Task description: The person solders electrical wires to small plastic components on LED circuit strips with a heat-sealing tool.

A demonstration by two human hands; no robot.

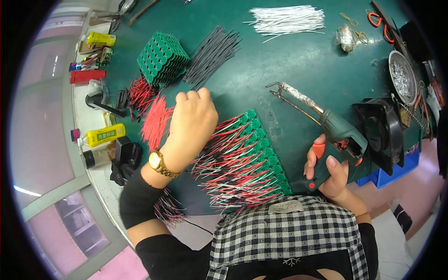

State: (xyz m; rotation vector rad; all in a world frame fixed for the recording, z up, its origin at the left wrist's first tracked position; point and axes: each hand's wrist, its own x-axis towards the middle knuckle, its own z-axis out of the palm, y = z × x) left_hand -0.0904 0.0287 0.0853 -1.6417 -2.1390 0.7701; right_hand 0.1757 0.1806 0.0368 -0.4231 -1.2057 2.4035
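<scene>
My left hand (193, 112), with a gold watch on its wrist, is raised back-up over the table. Its fingers are curled closed, and what they may hold is hidden. Beside it lie a bundle of red wires (156, 123) and, beyond its knuckles, a bundle of black wires (212, 56). My right hand (333, 175) is wrapped round a dark green soldering gun (343, 130) with an orange trigger; its tip points far left, above the bare tabletop. Between my hands lies a panel of round green circuit boards (263, 149), with red, white and black wires (233, 172) along it.
A stack of green board panels (161, 58) stands at the far left. White wires (287, 19) lie at the back. To the right are a black fan (382, 135), a metal bowl (402, 77) and orange-handled scissors (375, 19). Yellow bottles (105, 134) line the left edge.
</scene>
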